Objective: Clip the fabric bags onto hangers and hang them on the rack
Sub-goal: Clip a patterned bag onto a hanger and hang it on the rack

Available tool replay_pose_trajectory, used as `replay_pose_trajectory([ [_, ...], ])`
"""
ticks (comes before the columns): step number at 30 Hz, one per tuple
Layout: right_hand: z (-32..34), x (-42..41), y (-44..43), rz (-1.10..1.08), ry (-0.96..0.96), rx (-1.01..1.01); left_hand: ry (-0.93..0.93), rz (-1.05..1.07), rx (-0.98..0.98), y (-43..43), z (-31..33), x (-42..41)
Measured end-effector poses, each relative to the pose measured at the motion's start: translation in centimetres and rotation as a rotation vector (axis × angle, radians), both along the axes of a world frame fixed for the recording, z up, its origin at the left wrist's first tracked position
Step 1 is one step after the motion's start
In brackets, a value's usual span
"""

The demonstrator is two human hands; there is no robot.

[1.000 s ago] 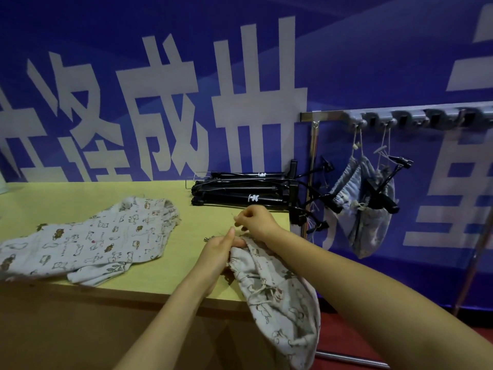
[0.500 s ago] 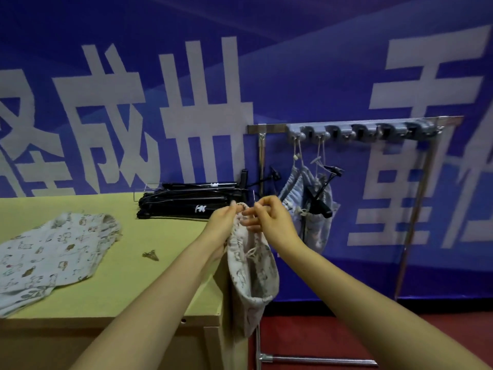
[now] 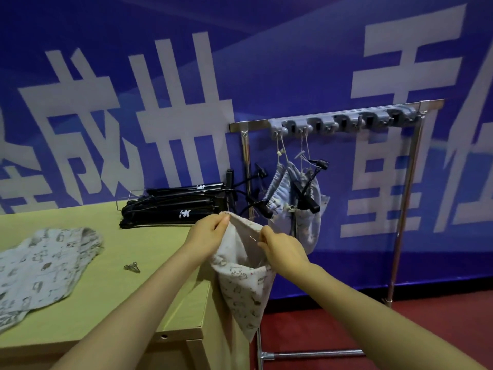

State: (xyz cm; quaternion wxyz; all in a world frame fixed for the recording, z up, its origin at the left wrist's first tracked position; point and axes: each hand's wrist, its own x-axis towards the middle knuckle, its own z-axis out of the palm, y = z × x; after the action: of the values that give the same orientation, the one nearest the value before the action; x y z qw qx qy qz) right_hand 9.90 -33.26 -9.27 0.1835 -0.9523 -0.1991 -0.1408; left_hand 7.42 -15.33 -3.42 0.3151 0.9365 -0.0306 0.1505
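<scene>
— Printed cotton, folks: the fabric bag [image 3: 242, 289] dangles off the right end of the counter [image 3: 154, 241], mouth pulled wide between both hands!

— Who's got what?

— Left grip [image 3: 210, 231] pinches the rim at its higher, left corner. Right grip [image 3: 282, 249] pinches the opposite side, a touch lower and nearer us. Both are closed on cloth, nothing else in either.

— And the bag's line?

— Long axis straight down from the grips, tip pointing low, hanging beside the counter rather than on it. The mouth runs left to right across the view.

— Any hanger on it?

— None I can see. There's a thin pale line [image 3: 252, 237] inside the mouth. It could be a drawstring or it could be wire; too fine to call.

— So where does a hanger come from?

— The stack of black clip hangers [image 3: 170, 209] on the counter, just behind the left grip. That hand is clearly the nearer one. I'd judge it should let go and reach back while the right holds the rim.

— And the rack?

— The rack [image 3: 344, 120] stands beyond and to the right, on the right grip's side. Two hung bags [image 3: 306, 231] take its left end, and the hooks [image 3: 373, 120] further right look free.

— Anything waiting?

— A second fabric bag [image 3: 45, 265] lies flat on the counter, far left, well apart from both hands.
</scene>
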Motion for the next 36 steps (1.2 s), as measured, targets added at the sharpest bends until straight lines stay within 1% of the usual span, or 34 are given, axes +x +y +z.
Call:
replay_pose_trajectory([
  [2,-0.3,0.2,0.1,0.007,-0.019,-0.034,0.004,0.013,0.054,0.4,-0.6,-0.1],
  [4,-0.4,0.3,0.4,0.018,-0.030,-0.027,0.019,0.036,0.047,0.8,-1.2,-0.1],
  [7,-0.9,0.8,0.5,0.040,0.021,0.086,0.055,0.064,-0.039,1.4,-1.9,-0.1],
  [9,-1.1,1.2,0.2,0.036,0.074,0.198,0.065,0.074,-0.105,1.8,-2.3,-0.1],
  [13,-1.3,1.9,0.2,0.016,0.146,0.415,0.120,0.069,-0.336,2.9,-2.6,-0.2],
  [17,0.7,2.9,1.4,0.077,0.099,0.532,0.205,0.064,-0.608,3.4,-1.8,-0.6],
  [19,2.6,3.7,2.4,0.107,0.042,0.549,0.252,0.069,-0.775,4.0,-1.5,-0.6],
  [21,4.6,4.5,3.9,0.139,0.008,0.503,0.267,0.071,-0.887,4.9,-1.3,-0.4],
  [23,5.8,5.8,5.8,0.172,0.043,0.443,0.279,0.073,-0.927,5.8,-1.5,0.2],
  [25,5.9,7.0,7.4,0.165,0.168,0.427,0.289,0.078,-0.952,6.1,-1.8,0.5],
  [27,5.2,8.4,8.8,0.135,0.280,0.478,0.297,0.089,-0.963,6.4,-2.2,0.9],
  [28,4.8,9.0,9.2,0.112,0.307,0.520,0.293,0.094,-0.963,6.5,-2.3,1.1],
  [32,3.4,10.5,10.0,0.043,0.366,0.660,0.288,0.136,-0.960,7.6,-2.6,1.9],
  [34,2.9,10.8,10.2,0.032,0.374,0.675,0.297,0.171,-0.963,8.0,-3.0,2.5],
  [36,2.6,11.0,10.5,0.025,0.339,0.673,0.309,0.190,-0.963,8.2,-3.2,3.0],
])
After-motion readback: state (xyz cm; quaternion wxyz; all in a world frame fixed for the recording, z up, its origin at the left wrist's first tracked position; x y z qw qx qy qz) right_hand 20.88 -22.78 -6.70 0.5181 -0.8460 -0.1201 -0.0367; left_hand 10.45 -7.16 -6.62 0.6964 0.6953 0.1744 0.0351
